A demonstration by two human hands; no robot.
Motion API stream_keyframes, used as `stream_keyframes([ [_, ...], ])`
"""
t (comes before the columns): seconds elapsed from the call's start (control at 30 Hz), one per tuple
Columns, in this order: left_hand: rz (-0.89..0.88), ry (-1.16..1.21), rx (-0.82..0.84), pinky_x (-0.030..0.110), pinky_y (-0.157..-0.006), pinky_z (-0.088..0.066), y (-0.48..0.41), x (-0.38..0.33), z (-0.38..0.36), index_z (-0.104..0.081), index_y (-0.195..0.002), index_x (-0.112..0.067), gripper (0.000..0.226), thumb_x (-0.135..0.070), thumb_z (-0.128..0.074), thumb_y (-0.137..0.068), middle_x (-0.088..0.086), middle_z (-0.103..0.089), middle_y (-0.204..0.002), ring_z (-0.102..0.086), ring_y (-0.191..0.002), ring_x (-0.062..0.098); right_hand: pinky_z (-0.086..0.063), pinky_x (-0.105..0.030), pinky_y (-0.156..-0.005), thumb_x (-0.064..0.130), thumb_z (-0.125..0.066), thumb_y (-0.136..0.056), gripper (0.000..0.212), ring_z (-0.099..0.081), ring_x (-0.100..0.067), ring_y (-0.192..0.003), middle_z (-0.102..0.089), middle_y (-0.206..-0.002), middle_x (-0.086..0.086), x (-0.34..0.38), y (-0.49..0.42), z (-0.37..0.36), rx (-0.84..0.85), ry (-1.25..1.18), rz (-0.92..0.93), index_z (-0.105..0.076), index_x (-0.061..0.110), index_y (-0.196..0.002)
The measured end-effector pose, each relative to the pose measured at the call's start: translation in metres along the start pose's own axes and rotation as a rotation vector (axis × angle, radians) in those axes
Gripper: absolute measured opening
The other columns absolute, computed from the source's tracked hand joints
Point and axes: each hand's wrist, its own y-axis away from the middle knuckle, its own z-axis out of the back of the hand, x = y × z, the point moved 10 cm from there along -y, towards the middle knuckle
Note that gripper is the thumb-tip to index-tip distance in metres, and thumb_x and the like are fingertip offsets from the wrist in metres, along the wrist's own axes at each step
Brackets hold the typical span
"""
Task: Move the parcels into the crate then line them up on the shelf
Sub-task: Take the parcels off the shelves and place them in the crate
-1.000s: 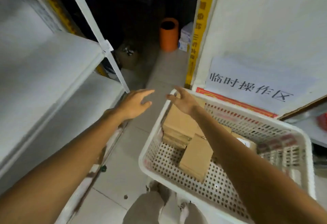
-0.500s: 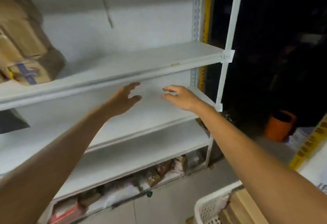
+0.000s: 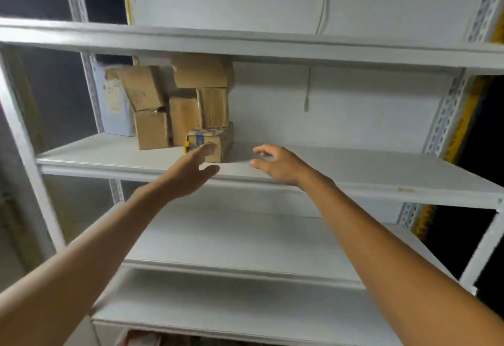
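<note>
Several brown cardboard parcels are stacked in a loose pile at the left of a white metal shelf. The front one is a small parcel with blue tape and a yellow label. My left hand reaches up with straight fingers, its fingertips in front of that taped parcel; whether they touch it is unclear. My right hand hovers over the shelf's front edge to the right of the pile, fingers relaxed and holding nothing. The crate is out of view.
A pale blue-white flat package leans at the far left behind the parcels. More white shelves run above and below. Perforated uprights frame the rack, with a dark gap and a yellow strip to the right.
The view has swung from the crate up and left to the shelf. Both empty hands have risen towards the pile of parcels, the left one reaching the taped parcel.
</note>
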Motion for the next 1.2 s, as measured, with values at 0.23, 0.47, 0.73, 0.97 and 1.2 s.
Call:
stream_keyframes([
  [0.23,0.034,0.041,-0.075,0.026,-0.090,-0.036,-0.015,0.056,0.045,-0.037,-0.143,-0.017,0.050,-0.018,-0.054,-0.096,0.009,-0.045,-0.144,-0.045,-0.127,0.026,-0.032,-0.028,-0.097,0.035,-0.056,-0.095,0.048,-0.042,-0.021,-0.133,-0.044,-0.147,-0.004,0.043,-0.067,-0.039,0.040,0.044,0.043,-0.047,0.021,-0.140],
  [0.47,0.097,0.044,-0.047,0.035,-0.097,-0.040,-0.055,0.107,0.042,-0.035,-0.145,-0.021,0.053,-0.024,-0.054,-0.096,0.009,-0.040,-0.149,-0.042,-0.132,0.027,-0.034,-0.031,-0.097,0.035,-0.054,-0.096,0.052,-0.040,-0.024,-0.134,-0.040,-0.149,-0.005,0.031,-0.119,-0.054,0.041,0.030,0.022,-0.040,0.022,-0.144],
  [0.73,0.113,0.070,-0.027,0.031,-0.088,-0.041,-0.124,0.124,0.034,-0.036,-0.143,-0.019,0.048,-0.022,-0.051,-0.097,0.009,-0.042,-0.146,-0.048,-0.126,0.025,-0.032,-0.028,-0.095,0.036,-0.055,-0.095,0.054,-0.042,-0.023,-0.133,-0.040,-0.150,-0.007,-0.010,-0.189,-0.043,0.013,-0.104,0.007,-0.038,0.023,-0.145],
  [0.97,0.156,0.188,-0.070,0.034,-0.091,-0.047,-0.182,0.139,0.036,-0.031,-0.145,-0.020,0.054,-0.020,-0.053,-0.096,0.011,-0.041,-0.146,-0.050,-0.124,0.025,-0.033,-0.028,-0.095,0.035,-0.055,-0.096,0.051,-0.045,-0.023,-0.130,-0.043,-0.147,-0.007,-0.020,-0.248,-0.028,-0.008,-0.173,0.050,-0.041,0.022,-0.143],
  [1.2,0.138,0.240,-0.125,0.028,-0.086,-0.045,-0.227,0.155,0.030,-0.026,-0.148,-0.021,0.060,-0.020,-0.054,-0.095,0.008,-0.039,-0.148,-0.050,-0.124,0.022,-0.034,-0.028,-0.094,0.035,-0.055,-0.096,0.053,-0.045,-0.022,-0.129,-0.043,-0.147,-0.005,-0.027,-0.299,-0.030,-0.034,-0.206,0.057,-0.038,0.023,-0.144],
])
